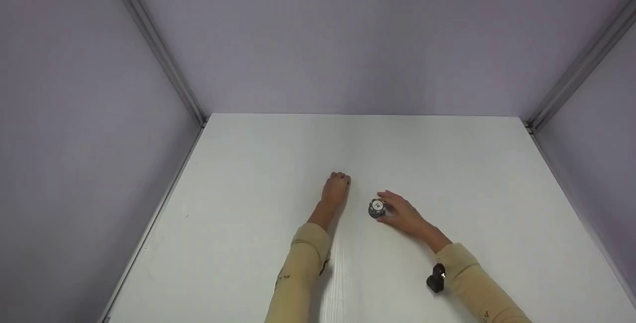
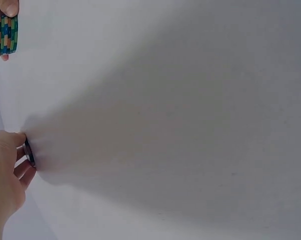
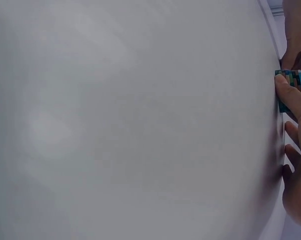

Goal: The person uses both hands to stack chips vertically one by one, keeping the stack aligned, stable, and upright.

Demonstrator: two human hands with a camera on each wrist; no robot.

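Fingers point(image 3: 289, 95) of the right hand point(image 1: 403, 213) are gripping the chip stack point(image 1: 376, 208), half hiding it, while the left hand point(image 1: 336, 189) is pinching a barely visible dark chip point(image 2: 29, 153).

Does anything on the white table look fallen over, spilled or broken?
Nothing stands out. The small stack of multicoloured round chips stands upright and neat on the white table, held by the right hand. The left hand rests beside it, apart.

White table point(image 1: 278, 164); behind and beside it, lilac walls point(image 1: 348, 40) joined by metal corner strips point(image 1: 159, 49).
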